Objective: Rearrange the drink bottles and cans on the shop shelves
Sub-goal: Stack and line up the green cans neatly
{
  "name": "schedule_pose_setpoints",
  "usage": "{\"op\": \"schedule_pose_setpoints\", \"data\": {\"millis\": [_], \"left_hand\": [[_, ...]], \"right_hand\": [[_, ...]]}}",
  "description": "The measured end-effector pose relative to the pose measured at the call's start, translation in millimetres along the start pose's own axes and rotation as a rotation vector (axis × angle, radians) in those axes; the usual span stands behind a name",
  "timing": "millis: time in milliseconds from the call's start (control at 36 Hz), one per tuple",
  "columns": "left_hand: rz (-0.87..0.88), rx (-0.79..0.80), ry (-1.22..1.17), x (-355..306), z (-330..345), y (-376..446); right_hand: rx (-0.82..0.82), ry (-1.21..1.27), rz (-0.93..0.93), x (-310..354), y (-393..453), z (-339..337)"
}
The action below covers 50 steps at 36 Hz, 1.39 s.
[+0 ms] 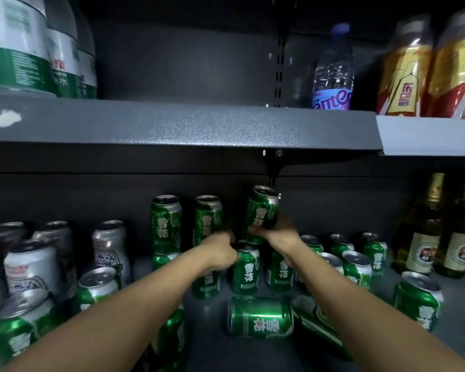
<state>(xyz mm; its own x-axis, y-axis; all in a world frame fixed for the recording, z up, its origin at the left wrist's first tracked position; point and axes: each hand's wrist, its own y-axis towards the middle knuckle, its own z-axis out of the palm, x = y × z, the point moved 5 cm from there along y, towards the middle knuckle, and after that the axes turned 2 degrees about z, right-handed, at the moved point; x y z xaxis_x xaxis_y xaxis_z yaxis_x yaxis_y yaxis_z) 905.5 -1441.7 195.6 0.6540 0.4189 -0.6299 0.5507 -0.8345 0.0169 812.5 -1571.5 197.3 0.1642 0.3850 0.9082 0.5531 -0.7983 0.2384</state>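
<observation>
Many green beer cans crowd the lower shelf (387,285). My right hand (278,238) grips one green can (261,210), lifted and tilted above the standing cans at the middle back. My left hand (220,251) is just left of it with its fingers curled, between a stacked green can (208,220) and a standing green can (245,272). Its fingertips are in shadow, so what they touch is unclear. Another stacked green can (166,221) stands further left. Two green cans lie on their sides at the front, one of them (261,320) between my forearms.
Silver cans (32,267) fill the lower shelf's left side, and brown glass bottles (420,237) stand at its right. The upper shelf (185,124) carries large water jugs (16,44) at left, a clear water bottle (333,68) and yellow-labelled bottles (406,65) at right.
</observation>
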Motion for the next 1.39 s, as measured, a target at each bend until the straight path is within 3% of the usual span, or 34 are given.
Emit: {"op": "schedule_pose_setpoints", "data": {"millis": [139,306,556,639,722,833,917,1056,1139,1278,1333,1389], "left_hand": [[-0.047,0.027,-0.082,18,3,10],[-0.106,0.193,-0.437,21,22,20],[-0.107,0.244,-0.401,21,33,22],[-0.059,0.183,-0.218,19,30,19],[0.087,0.155,0.172,9,28,6],[0.294,0.351,0.504,-11,57,-21],[0.334,0.435,0.720,-18,84,-29],[0.339,0.235,0.921,-23,100,-27],[0.256,0.152,0.812,-18,93,-24],[0.042,-0.036,0.210,5,72,-23],[-0.018,-0.139,-0.026,14,72,-25],[-0.063,-0.239,-0.119,20,75,-29]], "right_hand": [[0.033,-0.118,-0.028,-2,17,10],[0.073,-0.174,-0.032,-5,19,19],[0.099,-0.181,-0.014,-7,14,22],[0.054,-0.277,-0.029,-8,13,29],[0.035,-0.321,-0.008,-11,16,33],[0.061,-0.235,0.046,-12,13,30],[0.059,-0.226,0.046,-15,12,20],[0.130,-0.251,0.052,-17,-3,1],[0.084,-0.290,0.017,-20,-8,-8],[-0.342,-0.372,-0.020,-16,-22,-41],[-0.332,-0.293,-0.067,-17,-28,-42],[-0.177,-0.191,-0.103,-22,-29,-31]]}}
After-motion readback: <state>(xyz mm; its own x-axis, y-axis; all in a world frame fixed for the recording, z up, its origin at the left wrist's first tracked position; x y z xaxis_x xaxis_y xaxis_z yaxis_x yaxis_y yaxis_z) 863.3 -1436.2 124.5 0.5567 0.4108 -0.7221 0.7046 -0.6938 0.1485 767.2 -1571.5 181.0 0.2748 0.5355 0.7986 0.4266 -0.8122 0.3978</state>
